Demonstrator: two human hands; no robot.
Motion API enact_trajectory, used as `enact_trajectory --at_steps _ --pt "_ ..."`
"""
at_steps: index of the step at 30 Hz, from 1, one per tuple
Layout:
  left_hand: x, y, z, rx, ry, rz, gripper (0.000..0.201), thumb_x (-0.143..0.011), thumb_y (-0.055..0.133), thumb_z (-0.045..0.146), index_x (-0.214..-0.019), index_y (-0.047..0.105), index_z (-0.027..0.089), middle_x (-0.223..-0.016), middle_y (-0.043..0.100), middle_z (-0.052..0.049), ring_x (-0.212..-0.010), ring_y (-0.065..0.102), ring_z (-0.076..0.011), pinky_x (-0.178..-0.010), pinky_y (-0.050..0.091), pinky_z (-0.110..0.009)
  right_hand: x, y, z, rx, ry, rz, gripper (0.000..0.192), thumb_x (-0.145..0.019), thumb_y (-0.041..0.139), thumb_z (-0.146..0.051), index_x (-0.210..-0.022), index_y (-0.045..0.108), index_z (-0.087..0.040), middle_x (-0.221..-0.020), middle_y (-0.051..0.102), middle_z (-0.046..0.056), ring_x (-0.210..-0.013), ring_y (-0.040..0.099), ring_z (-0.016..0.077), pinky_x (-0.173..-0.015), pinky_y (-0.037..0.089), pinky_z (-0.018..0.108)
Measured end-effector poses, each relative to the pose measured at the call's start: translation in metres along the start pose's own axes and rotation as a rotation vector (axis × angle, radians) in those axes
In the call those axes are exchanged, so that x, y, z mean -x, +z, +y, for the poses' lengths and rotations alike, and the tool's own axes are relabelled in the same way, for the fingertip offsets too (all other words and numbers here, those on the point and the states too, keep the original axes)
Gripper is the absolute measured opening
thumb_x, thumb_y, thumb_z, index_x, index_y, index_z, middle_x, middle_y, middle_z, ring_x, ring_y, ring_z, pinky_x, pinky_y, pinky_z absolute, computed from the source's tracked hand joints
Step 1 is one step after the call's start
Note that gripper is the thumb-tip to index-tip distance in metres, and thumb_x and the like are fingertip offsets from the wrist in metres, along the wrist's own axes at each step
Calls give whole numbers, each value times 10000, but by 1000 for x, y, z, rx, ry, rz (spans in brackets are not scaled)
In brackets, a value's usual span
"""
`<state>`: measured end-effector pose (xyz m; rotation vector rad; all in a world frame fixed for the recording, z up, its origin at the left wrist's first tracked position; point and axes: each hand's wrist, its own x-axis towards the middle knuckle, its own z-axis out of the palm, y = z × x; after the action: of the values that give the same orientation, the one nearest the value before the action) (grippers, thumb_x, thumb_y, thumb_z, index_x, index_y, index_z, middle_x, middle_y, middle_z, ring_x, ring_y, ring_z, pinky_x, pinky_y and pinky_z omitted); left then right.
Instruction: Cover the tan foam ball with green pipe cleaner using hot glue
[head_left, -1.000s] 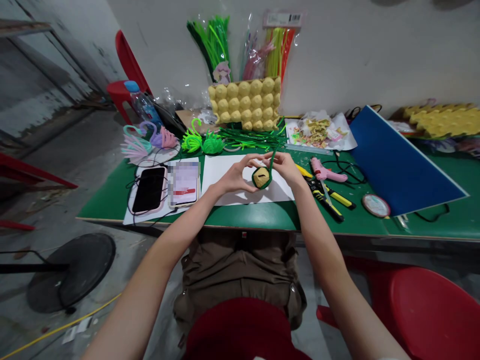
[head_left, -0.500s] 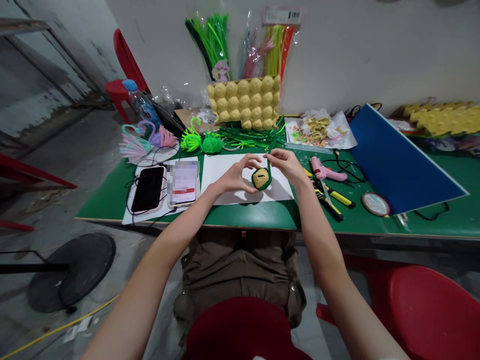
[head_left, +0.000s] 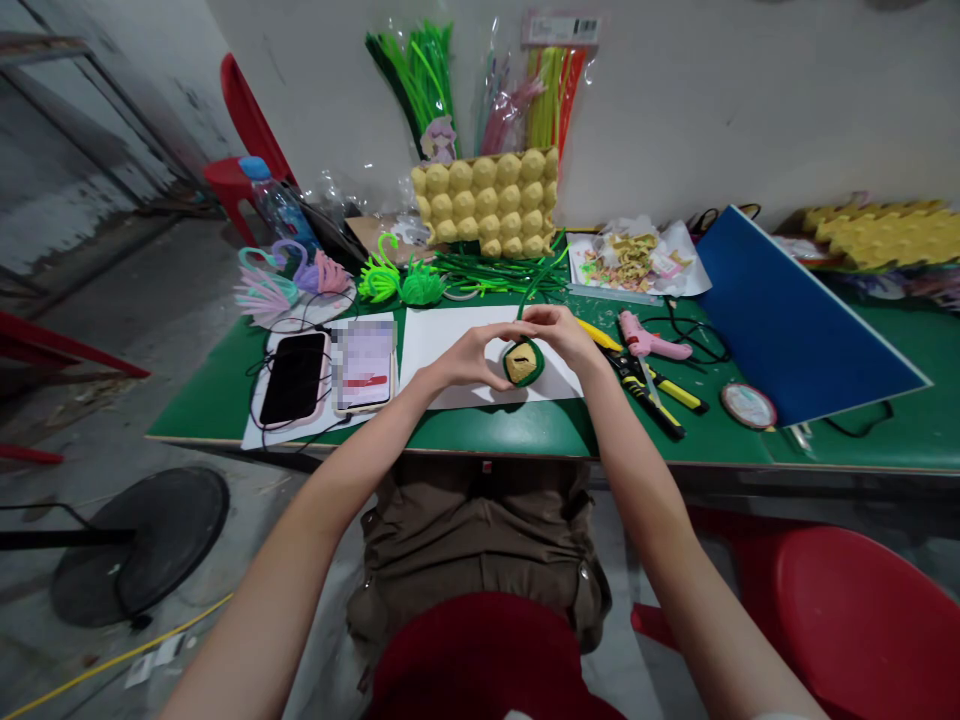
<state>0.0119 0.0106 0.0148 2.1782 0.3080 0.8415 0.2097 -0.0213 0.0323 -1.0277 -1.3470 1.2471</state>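
Observation:
Between the thumb and fingers of my left hand is a small yellow egg-carton cup with a dark slit in its face. A dark green pipe cleaner runs round the cup's edge, and its free end sticks up beyond my fingers. My right hand is closed on that pipe cleaner at the cup's far side, its fingertips against those of my left hand. Both hands are over a white sheet of paper on the green table.
Yellow-handled pliers, a pink glue gun and a tape roll lie to the right, near a tilted blue board. Two phones lie left. Behind are loose green pipe cleaners and a yellow egg tray.
My right hand has come down and left, close against the cup and my left fingertips. The pipe cleaner's upright length now bends over near the cup's far edge.

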Motion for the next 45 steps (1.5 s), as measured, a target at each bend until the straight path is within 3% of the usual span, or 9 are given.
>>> enact_trajectory --at_steps 5,10,15,24,45 --pt "1 0 -6 -71 -36 44 671 -582 909 345 -1206 705 210 -1207 760 -111 -1101 713 -292 -985 562 -428 -2 -1 4 103 -17 48 554 -559 847 -706 -719 742 -186 -718 719 25 -713 630 158 -705 484 290" --pt "2 -5 -9 -225 -72 282 685 -611 905 320 -1243 673 193 -1234 741 -105 -1136 701 -281 -1008 558 -408 2 -1 -1 129 -133 297 572 -661 765 -755 -823 760 -206 -778 727 32 -675 611 136 -676 504 287" --pt "2 -7 -9 -352 -103 463 672 -663 878 319 -1272 632 171 -1297 703 -118 -1199 672 -276 -1050 542 -406 7 5 -8 127 -110 237 513 -573 882 -631 -832 771 -202 -850 762 44 -759 680 174 -720 545 311" --pt "2 -6 -6 -391 -115 492 681 -681 868 339 -1292 609 186 -1302 699 -101 -1206 665 -272 -1056 540 -399 4 5 0 89 -120 198 457 -553 912 -522 -845 767 -202 -843 755 45 -824 693 203 -789 563 353" --pt "0 -3 -10 -365 -47 561 675 -618 917 279 -1228 647 174 -1213 746 -81 -1118 717 -246 -989 581 -350 -2 7 12 46 -169 227 406 -560 884 -488 -820 739 -212 -820 732 15 -796 670 178 -789 566 347"
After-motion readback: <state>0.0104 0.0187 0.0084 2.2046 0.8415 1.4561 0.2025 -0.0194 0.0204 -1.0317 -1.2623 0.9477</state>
